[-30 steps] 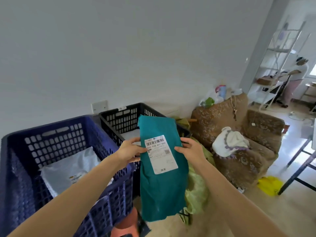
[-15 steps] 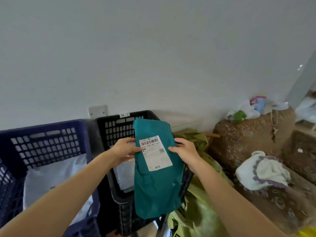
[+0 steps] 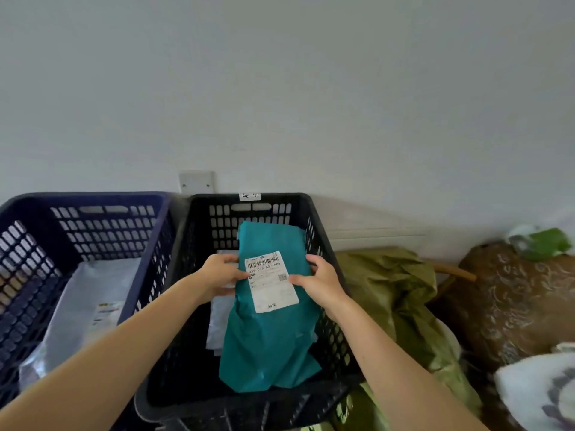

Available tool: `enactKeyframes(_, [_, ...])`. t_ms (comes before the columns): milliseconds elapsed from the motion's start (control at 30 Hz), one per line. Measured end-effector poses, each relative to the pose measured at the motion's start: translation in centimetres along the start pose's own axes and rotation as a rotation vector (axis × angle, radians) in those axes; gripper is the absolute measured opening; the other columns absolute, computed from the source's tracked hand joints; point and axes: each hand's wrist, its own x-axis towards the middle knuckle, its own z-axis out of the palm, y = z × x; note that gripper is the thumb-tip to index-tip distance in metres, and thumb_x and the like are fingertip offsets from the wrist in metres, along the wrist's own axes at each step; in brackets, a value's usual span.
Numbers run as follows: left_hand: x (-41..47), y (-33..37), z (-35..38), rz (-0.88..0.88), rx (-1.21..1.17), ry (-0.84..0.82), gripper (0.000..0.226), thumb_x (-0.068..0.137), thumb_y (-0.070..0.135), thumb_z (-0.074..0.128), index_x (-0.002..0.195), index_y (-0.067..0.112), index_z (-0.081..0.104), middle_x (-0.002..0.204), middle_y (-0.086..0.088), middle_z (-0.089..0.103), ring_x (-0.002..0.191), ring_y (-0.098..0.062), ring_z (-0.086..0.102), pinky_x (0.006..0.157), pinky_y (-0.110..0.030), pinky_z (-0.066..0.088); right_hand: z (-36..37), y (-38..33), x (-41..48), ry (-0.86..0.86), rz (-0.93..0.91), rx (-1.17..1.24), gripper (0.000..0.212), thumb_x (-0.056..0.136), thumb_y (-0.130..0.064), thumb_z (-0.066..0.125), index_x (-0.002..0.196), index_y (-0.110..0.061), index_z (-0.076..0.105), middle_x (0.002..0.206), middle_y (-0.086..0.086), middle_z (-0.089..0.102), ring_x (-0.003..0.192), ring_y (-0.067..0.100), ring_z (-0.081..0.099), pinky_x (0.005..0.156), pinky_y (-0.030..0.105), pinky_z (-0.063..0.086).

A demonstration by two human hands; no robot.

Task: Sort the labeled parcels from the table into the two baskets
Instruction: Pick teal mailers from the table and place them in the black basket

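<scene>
Two hands pinch one teal parcel (image 3: 267, 337) by its side edges, held inside the black basket (image 3: 326, 253). Left hand (image 3: 219, 276): thumb on the front by the white label (image 3: 270, 281), fingers curled behind. Right hand (image 3: 320, 281): thumb across the label's right edge, fingers wrapped around the back. Both forearms reach forward and inward from the lower corners. Parcel's lower end rests low in the basket over a pale parcel (image 3: 217, 325), mostly hidden. Blue basket (image 3: 93, 200), just beside on the left, holds a white parcel (image 3: 90, 306); its label is too blurred to read.
</scene>
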Motion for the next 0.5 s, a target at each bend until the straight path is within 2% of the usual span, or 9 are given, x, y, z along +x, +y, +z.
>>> enactKeyframes(100, [2.3, -0.1, 0.2, -0.029, -0.014, 0.026, 0.040, 0.087, -0.003, 0.063, 0.123, 0.014, 0.058, 0.098, -0.004, 0.070, 0.084, -0.015, 0.065, 0.059, -0.026, 0.052, 0.5, 0.5, 2.7, -0.026, 0.014, -0.017, 0.069, 0.082, -0.014, 0.074, 0.141, -0.017, 0.039, 0.136, 0.001, 0.049, 0.100, 0.007, 0.047, 0.069, 0.013, 0.040])
enactKeyframes(267, [6.6, -0.2, 0.6, -0.063, -0.035, 0.046, 0.044, 0.085, -0.008, 0.063, 0.124, 0.012, 0.056, 0.098, -0.008, 0.069, 0.084, -0.018, 0.065, 0.060, -0.030, 0.053, 1.6, 1.5, 6.7, -0.025, 0.076, -0.102, 0.072, 0.083, -0.012, 0.071, 0.144, -0.015, 0.034, 0.141, 0.005, 0.044, 0.122, 0.019, 0.048, 0.093, 0.027, 0.042])
enactKeyframes(400, [9.7, -1.3, 1.4, -0.146, -0.023, 0.029, 0.048, 0.085, -0.010, 0.062, 0.128, 0.008, 0.052, 0.094, -0.010, 0.067, 0.080, -0.018, 0.063, 0.055, -0.028, 0.052, 3.1, 2.7, 9.6, -0.036, 0.124, -0.128, 0.073, 0.081, -0.007, 0.070, 0.143, -0.013, 0.032, 0.136, 0.006, 0.049, 0.106, 0.013, 0.047, 0.086, 0.023, 0.043])
enactKeyframes(500, [11.6, -2.3, 2.0, -0.199, -0.032, 0.055, 0.050, 0.084, -0.011, 0.062, 0.129, 0.006, 0.050, 0.092, -0.011, 0.066, 0.078, -0.018, 0.062, 0.054, -0.028, 0.051, 4.3, 3.8, 11.5, -0.026, 0.182, -0.157, 0.076, 0.080, -0.009, 0.072, 0.144, -0.015, 0.032, 0.134, 0.006, 0.051, 0.114, 0.019, 0.052, 0.093, 0.029, 0.047])
